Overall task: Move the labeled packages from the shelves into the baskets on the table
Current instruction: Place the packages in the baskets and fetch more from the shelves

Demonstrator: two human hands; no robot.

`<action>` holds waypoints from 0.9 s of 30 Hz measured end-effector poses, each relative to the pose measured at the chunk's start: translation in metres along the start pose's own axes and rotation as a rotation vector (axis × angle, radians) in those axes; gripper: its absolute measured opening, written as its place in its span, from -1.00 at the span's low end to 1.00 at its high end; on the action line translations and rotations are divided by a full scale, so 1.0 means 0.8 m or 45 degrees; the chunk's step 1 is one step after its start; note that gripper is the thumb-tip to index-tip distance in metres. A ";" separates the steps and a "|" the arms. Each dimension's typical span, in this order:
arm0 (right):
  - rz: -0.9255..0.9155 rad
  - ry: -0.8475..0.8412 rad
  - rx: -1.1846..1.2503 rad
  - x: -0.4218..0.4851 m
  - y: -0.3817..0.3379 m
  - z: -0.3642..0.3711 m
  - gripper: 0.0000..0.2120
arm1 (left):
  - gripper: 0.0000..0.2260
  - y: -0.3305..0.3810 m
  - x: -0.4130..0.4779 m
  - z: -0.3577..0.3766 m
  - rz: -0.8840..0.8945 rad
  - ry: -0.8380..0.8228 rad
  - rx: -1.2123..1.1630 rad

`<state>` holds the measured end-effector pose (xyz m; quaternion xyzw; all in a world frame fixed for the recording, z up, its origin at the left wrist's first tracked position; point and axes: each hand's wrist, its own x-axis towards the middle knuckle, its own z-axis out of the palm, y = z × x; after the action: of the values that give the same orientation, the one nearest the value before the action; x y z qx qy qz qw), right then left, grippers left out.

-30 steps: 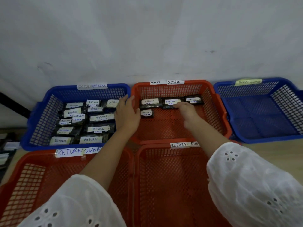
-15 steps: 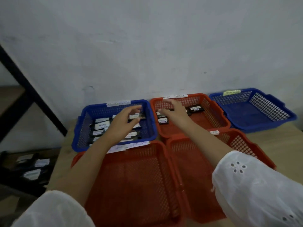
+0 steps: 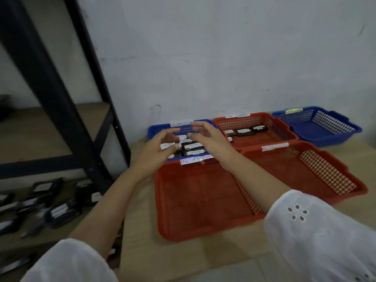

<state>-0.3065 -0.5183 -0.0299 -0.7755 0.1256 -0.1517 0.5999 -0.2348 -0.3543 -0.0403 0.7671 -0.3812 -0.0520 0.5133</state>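
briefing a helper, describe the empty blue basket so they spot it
Three baskets line the white wall behind the table. Take the right-end basket, next to the red basket. Unlike the other blue basket, it is empty and has a yellowish label.

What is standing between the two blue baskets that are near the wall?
In the head view, a red basket stands between the left blue basket and the right blue basket; it holds a few labeled packages.

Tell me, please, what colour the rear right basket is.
The basket is blue; head view shows it.
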 end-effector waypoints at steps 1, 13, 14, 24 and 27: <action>0.010 -0.018 0.025 -0.014 -0.005 0.013 -0.69 | -0.67 0.005 -0.018 -0.009 0.015 0.018 0.001; 0.010 -0.197 0.109 -0.149 -0.071 0.205 -0.66 | -0.69 0.004 -0.222 -0.159 -0.139 0.096 -0.028; -0.001 -0.221 0.106 -0.151 -0.078 0.224 -0.66 | -0.69 -0.001 -0.233 -0.178 -0.146 0.103 -0.006; -0.083 -0.408 0.119 -0.114 -0.168 0.492 -0.81 | -0.69 -0.081 -0.340 -0.442 -0.176 0.340 0.159; -0.149 -0.404 0.081 -0.103 -0.195 0.577 -0.78 | -0.70 -0.109 -0.366 -0.522 -0.190 0.404 0.272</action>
<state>-0.2020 -0.0366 0.0064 -0.7763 -0.0209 -0.0659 0.6265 -0.1974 0.1606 -0.0087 0.8419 -0.2409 0.0723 0.4775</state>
